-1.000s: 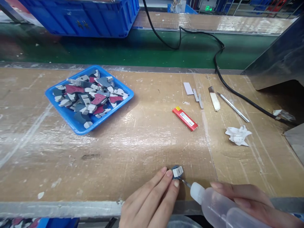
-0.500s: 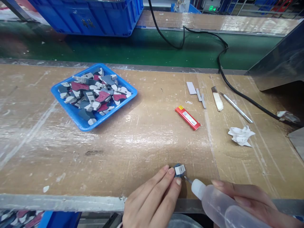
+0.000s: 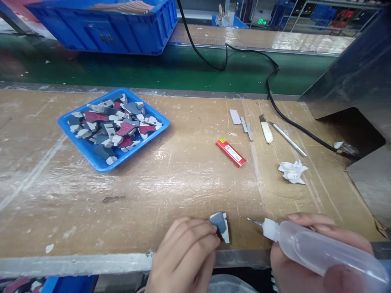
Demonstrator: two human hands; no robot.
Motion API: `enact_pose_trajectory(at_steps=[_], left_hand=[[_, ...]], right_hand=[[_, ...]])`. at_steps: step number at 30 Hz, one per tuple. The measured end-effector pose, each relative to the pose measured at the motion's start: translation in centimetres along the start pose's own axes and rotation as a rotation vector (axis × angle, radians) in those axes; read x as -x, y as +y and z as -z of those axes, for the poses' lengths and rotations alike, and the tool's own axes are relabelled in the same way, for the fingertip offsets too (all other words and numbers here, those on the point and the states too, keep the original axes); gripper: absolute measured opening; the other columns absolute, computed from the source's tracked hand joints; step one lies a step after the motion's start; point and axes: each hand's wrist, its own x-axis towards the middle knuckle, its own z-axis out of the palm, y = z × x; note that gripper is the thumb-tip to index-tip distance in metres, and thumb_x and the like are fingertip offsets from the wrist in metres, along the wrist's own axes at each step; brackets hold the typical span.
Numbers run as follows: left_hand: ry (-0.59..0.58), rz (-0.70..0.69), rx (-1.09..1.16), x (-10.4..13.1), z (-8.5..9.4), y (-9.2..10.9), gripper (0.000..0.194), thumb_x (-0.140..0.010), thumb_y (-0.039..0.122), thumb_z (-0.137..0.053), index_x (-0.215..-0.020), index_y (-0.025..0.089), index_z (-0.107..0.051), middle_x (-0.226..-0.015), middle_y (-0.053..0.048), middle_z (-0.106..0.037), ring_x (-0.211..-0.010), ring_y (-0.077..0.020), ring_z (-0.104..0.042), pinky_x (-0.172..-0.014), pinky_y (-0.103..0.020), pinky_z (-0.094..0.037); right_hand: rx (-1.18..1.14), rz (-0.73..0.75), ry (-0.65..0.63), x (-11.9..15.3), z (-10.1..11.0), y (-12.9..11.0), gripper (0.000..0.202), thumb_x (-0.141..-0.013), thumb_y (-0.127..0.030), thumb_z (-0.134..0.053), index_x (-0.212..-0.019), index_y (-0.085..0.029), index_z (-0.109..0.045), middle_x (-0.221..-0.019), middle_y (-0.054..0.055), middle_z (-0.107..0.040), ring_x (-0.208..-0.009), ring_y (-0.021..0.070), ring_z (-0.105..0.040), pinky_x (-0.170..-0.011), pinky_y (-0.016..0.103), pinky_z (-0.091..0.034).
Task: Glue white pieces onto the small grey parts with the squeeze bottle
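Note:
My left hand (image 3: 187, 248) is closed on a small blue-grey and white moulded piece (image 3: 218, 222) just above the table's front edge. Its fingertips pinch the left side of the piece, and the thumb is mostly hidden. In my right hand (image 3: 320, 244) lies a translucent squeeze bottle (image 3: 324, 248) with a white cap and a thin metal needle tip (image 3: 253, 221). The needle points left towards the piece, apart from it. Further back on the left, a blue tray (image 3: 91, 163) holds many similar pieces in blue-grey, dark red and white.
Right of centre lie a red packet (image 3: 231, 152), grey strips (image 3: 244, 124), a short blade with a wrapped handle (image 3: 266, 131), a metal craft knife (image 3: 288, 139) and crumpled tissue (image 3: 293, 171). A black cable (image 3: 301, 127) runs to a metal housing (image 3: 345, 77). A blue crate (image 3: 104, 34) stands behind.
The needle tip has drawn away from the piece to the right, and the bottle now lies flatter. My left hand has turned the piece, so its blue-grey face shows. The view has shifted slightly.

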Motion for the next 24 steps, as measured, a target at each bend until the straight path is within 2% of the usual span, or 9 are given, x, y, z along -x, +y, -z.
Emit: enact_pose_trajectory(at_steps=[2, 5, 9, 12, 18, 24], left_hand=[[-0.065, 0.021, -0.011, -0.7, 0.4, 0.0, 0.021, -0.091, 0.004, -0.063, -0.109, 0.012, -0.07, -0.103, -0.01, -0.074, -0.098, -0.0176, -0.07, -0.087, -0.029, -0.061], [-0.143, -0.068, -0.13, -1.6, 1.0, -0.3, 0.019, -0.097, 0.014, -0.06, -0.113, 0.014, -0.07, -0.103, -0.007, -0.076, -0.093, -0.0168, -0.072, -0.081, -0.027, -0.063], [-0.235, -0.294, -0.361, -2.4, 1.5, -0.2, 0.021, -0.103, 0.016, -0.049, -0.107, 0.011, -0.07, -0.104, -0.007, -0.078, -0.086, -0.0203, -0.076, -0.072, -0.032, -0.066], [-0.227, -0.411, -0.425, -2.6, 1.5, -0.4, 0.021, -0.102, 0.011, -0.048, -0.1, 0.009, -0.068, -0.1, -0.009, -0.079, -0.082, -0.021, -0.077, -0.069, -0.032, -0.066], [-0.197, -0.337, -0.306, -2.6, 1.0, -1.3, 0.01, -0.099, 0.01, -0.057, -0.099, 0.011, -0.067, -0.094, -0.007, -0.079, -0.079, -0.0154, -0.075, -0.075, -0.028, -0.065], [-0.222, -0.29, -0.228, -2.7, 1.0, -1.1, 0.01, -0.097, 0.006, -0.059, -0.098, 0.009, -0.068, -0.097, -0.009, -0.078, -0.085, -0.016, -0.075, -0.079, -0.027, -0.064]], right_hand=[[-0.108, 0.01, 0.106, -0.3, -1.7, -0.3, 0.015, -0.092, -0.033, -0.066, -0.1, -0.02, -0.067, -0.075, 0.002, -0.061, -0.07, 0.0238, -0.059, -0.055, 0.038, -0.043], [-0.178, -0.071, 0.139, -0.3, -2.8, -0.8, 0.015, -0.087, -0.03, -0.071, -0.097, -0.019, -0.068, -0.076, 0.002, -0.064, -0.07, 0.0228, -0.06, -0.06, 0.038, -0.044], [-0.172, -0.087, 0.05, 0.0, -2.3, -1.2, 0.017, -0.088, -0.03, -0.072, -0.101, -0.02, -0.067, -0.078, 0.004, -0.066, -0.073, 0.0239, -0.064, -0.063, 0.039, -0.048], [-0.191, -0.116, 0.027, 0.2, -1.9, -1.0, 0.019, -0.086, -0.029, -0.074, -0.101, -0.021, -0.066, -0.079, 0.005, -0.067, -0.074, 0.0243, -0.065, -0.062, 0.039, -0.052], [-0.269, -0.143, -0.007, 0.3, -2.2, -1.0, 0.02, -0.085, -0.024, -0.075, -0.102, -0.019, -0.065, -0.081, 0.005, -0.067, -0.078, 0.0211, -0.067, -0.066, 0.034, -0.057], [-0.208, -0.127, -0.086, 0.3, -2.1, -1.2, 0.026, -0.082, -0.023, -0.075, -0.105, -0.02, -0.063, -0.084, 0.005, -0.069, -0.078, 0.0221, -0.069, -0.064, 0.035, -0.061]])
